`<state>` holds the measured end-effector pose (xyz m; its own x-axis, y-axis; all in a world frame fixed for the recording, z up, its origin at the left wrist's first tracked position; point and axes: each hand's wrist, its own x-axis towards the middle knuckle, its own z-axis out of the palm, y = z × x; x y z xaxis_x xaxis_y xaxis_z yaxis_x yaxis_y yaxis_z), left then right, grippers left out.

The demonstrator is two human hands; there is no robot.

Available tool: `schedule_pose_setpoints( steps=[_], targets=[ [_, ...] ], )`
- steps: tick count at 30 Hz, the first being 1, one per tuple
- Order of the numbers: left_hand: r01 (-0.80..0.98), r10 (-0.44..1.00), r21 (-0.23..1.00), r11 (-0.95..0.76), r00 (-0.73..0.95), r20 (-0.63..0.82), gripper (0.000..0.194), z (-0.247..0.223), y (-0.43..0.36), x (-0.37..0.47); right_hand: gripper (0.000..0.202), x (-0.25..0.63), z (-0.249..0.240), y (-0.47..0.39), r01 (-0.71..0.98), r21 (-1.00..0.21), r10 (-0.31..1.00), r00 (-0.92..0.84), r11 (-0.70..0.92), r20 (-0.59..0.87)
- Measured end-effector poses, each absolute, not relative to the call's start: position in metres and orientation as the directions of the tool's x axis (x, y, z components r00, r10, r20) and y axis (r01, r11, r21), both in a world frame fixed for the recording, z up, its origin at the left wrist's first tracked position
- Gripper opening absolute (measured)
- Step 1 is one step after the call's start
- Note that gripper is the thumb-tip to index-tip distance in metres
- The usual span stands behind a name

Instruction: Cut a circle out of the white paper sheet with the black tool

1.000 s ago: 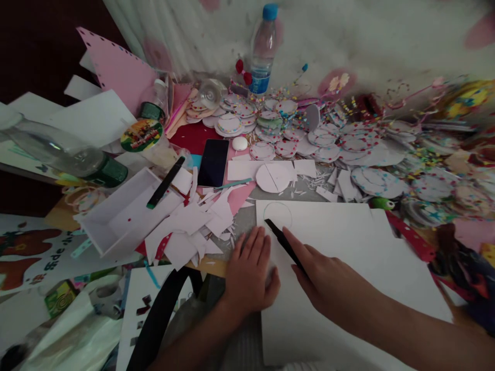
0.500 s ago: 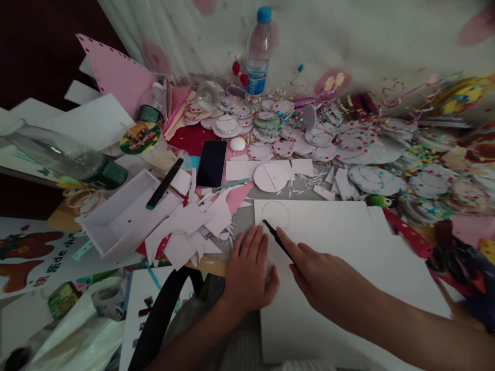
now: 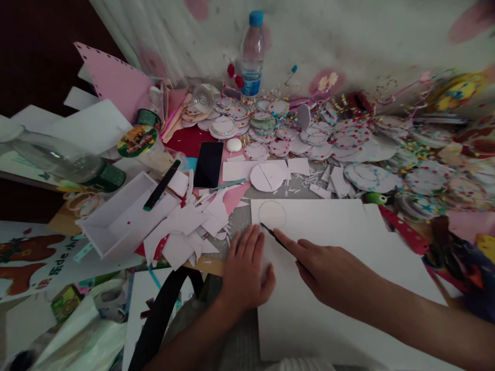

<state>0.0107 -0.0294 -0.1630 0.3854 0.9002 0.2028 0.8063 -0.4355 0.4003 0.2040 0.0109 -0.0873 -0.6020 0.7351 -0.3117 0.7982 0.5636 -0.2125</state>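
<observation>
A large white board (image 3: 328, 309) lies in front of me, with a thin green circle (image 3: 272, 202) drawn near its top left corner. My right hand (image 3: 320, 263) grips a slim black craft knife (image 3: 273, 234), index finger stretched along it. The knife's tip touches the board at the circle's lower left edge. Flat across the board's left edge rests my left hand (image 3: 247, 268), fingers extended and thumb apart, holding nothing. Above the board lies a white disc (image 3: 266, 176) with a line across it.
White paper scraps (image 3: 181, 226) spread to the left, beside an open white box (image 3: 119, 216) with a black marker (image 3: 162, 185) across it. A phone (image 3: 209, 165) lies behind. Dotted discs (image 3: 317, 134) are piled along the wall near a water bottle (image 3: 252, 56).
The knife's tip has slid slightly down along the circle's left side, and the knife's angle has turned a little. My left hand stays in place. The view has shifted slightly.
</observation>
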Motion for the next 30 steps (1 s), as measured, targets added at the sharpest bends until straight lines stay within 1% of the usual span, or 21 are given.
schedule_pose_setpoints(
  steps=[5, 9, 14, 18, 20, 24, 30],
  targets=[
    [0.807, 0.901, 0.401, -0.433, 0.38, 0.208, 0.062, -0.164, -0.03, 0.01, 0.072, 0.21, -0.087, 0.015, 0.772, -0.214, 0.719, -0.635, 0.598, -0.282],
    [0.809, 0.903, 0.4, -0.43, 0.377, 0.206, 0.062, -0.165, -0.029, 0.01, 0.074, 0.218, -0.087, 0.015, 0.765, -0.189, 0.712, -0.642, 0.615, -0.285],
    [0.809, 0.893, 0.378, -0.45, 0.395, 0.218, 0.061, -0.163, -0.029, 0.011, 0.076, 0.232, -0.084, 0.026, 0.718, -0.083, 0.675, -0.682, 0.691, -0.281],
    [0.811, 0.885, 0.355, -0.465, 0.412, 0.218, 0.063, -0.162, -0.028, 0.01, 0.081, 0.24, -0.085, 0.041, 0.652, 0.015, 0.635, -0.733, 0.758, -0.242],
    [0.811, 0.882, 0.348, -0.471, 0.419, 0.216, 0.063, -0.163, -0.027, 0.01, 0.085, 0.242, -0.087, 0.046, 0.623, 0.043, 0.615, -0.755, 0.781, -0.229],
    [0.814, 0.88, 0.337, -0.473, 0.424, 0.211, 0.063, -0.163, -0.027, 0.01, 0.092, 0.244, -0.09, 0.047, 0.597, 0.034, 0.587, -0.774, 0.801, -0.238],
    [0.816, 0.882, 0.336, -0.47, 0.417, 0.22, 0.062, -0.162, -0.027, 0.01, 0.091, 0.244, -0.086, 0.048, 0.621, -0.059, 0.576, -0.755, 0.781, -0.313]
  ],
)
